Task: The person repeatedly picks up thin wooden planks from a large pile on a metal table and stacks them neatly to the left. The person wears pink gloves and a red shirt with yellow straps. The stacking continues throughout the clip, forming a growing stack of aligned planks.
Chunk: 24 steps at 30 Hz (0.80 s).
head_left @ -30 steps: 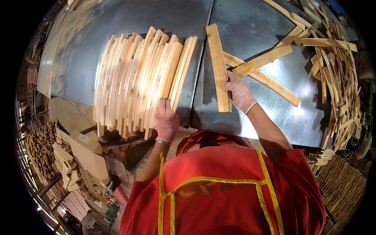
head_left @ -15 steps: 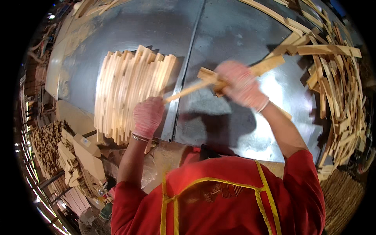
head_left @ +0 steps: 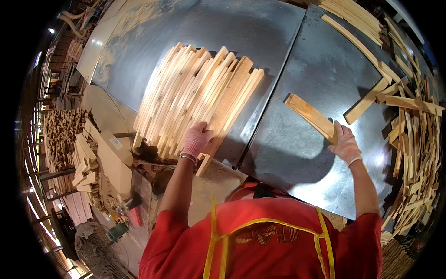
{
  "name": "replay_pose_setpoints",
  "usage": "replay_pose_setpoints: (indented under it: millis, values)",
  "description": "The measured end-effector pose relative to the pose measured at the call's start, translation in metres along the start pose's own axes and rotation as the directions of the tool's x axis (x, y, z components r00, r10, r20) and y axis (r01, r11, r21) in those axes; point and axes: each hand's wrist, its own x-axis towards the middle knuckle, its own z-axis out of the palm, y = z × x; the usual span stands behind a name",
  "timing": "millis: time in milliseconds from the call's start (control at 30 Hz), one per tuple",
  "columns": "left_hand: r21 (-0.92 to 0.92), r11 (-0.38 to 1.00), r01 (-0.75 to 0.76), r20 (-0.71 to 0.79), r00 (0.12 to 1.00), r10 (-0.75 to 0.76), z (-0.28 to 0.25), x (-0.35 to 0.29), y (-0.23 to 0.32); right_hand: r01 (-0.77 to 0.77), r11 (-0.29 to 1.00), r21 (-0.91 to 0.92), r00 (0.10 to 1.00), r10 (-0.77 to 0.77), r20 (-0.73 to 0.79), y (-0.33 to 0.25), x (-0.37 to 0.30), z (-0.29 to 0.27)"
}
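Observation:
A row of pale wooden strips [head_left: 186, 93] lies side by side on the dark metal table [head_left: 265, 42], their ends uneven. My left hand [head_left: 197, 139], in a pinkish knit glove, is closed at the near end of a wider strip [head_left: 232, 93] on the row's right side. To the right of the table seam, my right hand [head_left: 346, 144], gloved alike, grips the near end of a short wooden piece [head_left: 309, 116]. That piece slants away to the far left; it looks like two strips lying together, though I cannot tell for sure.
A heap of loose wooden strips [head_left: 413, 153] crowds the table's right edge, with a few boards [head_left: 367, 100] jutting inward. More strips [head_left: 355, 18] lie at the far right. Stacked wood [head_left: 65, 139], a cardboard box [head_left: 114, 162] and a fan [head_left: 100, 246] stand at the left.
The strip held between both hands is no longer there; my left hand is now at the row. My right hand has moved right and grips a short piece. The whole view has shifted.

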Motion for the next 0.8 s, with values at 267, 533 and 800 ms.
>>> replay_pose_setpoints:
  millis: [267,533,800]
  values:
    - [-0.331,0.940,0.080,-0.076,0.991,-0.111,-0.038,0.009,-0.033,-0.167,0.451,0.877,0.979,0.185,0.092,-0.138,0.011,0.006]
    - [0.214,0.976,0.036,-0.299,0.954,0.030,-0.059,0.028,-0.123,0.062,0.767,0.639,0.895,-0.326,0.304,-0.345,0.029,0.021]
    - [0.047,0.966,-0.253,-0.208,0.944,0.258,0.006,0.027,-0.046,0.050,0.589,0.807,0.998,-0.055,-0.022,-0.178,-0.011,0.059]
